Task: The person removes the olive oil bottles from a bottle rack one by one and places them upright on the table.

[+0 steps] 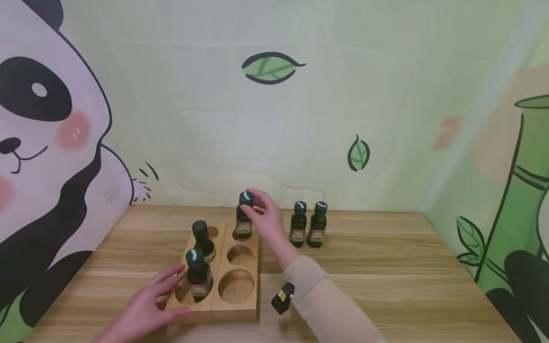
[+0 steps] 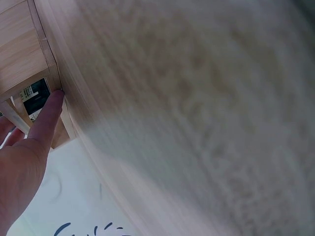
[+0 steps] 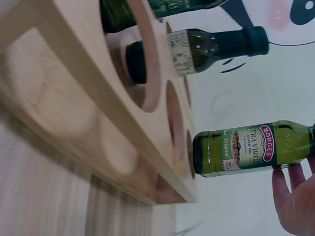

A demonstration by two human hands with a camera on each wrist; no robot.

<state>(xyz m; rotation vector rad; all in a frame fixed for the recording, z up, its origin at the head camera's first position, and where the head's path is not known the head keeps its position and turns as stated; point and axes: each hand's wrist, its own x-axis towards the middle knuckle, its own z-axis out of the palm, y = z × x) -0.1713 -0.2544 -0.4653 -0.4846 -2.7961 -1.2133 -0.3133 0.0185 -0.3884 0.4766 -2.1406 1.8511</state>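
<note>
My right hand (image 1: 268, 219) pinches a small green glass olive oil bottle (image 3: 248, 150) near its cap. The bottle stands upright, its base right at the far right hole of a wooden rack (image 1: 233, 315) with round holes in two columns. At the rack's near left corner is my left hand (image 1: 147, 302), fingers straight along the side and thumb at the front edge. Two more bottles occupy the left column: one in the near hole (image 1: 199, 281) and one in the middle hole (image 1: 205, 247). A straight digit presses the frame in the left wrist view.
Two similar bottles (image 1: 298, 226) (image 1: 318, 226) stand side by side on the wooden table (image 1: 386, 286), right of the rack. Behind the table hangs a pale green backdrop (image 1: 317, 114) with a panda print. A black device (image 1: 283, 297) hangs at the right wrist.
</note>
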